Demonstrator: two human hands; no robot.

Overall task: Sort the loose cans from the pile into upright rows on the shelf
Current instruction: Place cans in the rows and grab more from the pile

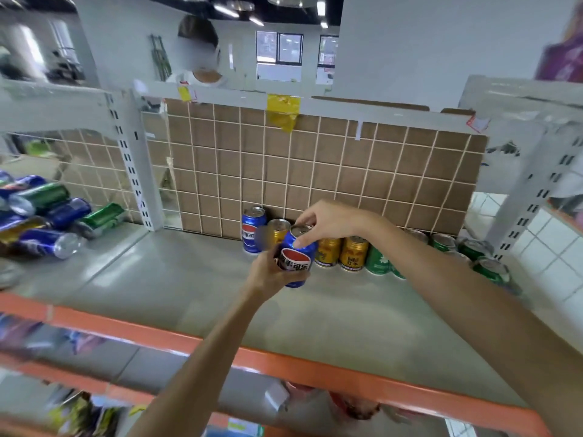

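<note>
Both hands hold one blue can (296,261) near the middle of the shelf (176,288). The left hand (269,272) wraps its body from seven o'clock, and the right hand (325,222) pinches its rim from one o'clock. The can tilts slightly. To place it well, the person should level it and set it upright just in front of the standing blue can (253,232) at eleven o'clock, clear of the gold cans (342,252).

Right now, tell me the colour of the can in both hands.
Blue, with a red, white and blue round logo; the can shows in the head view.
</note>
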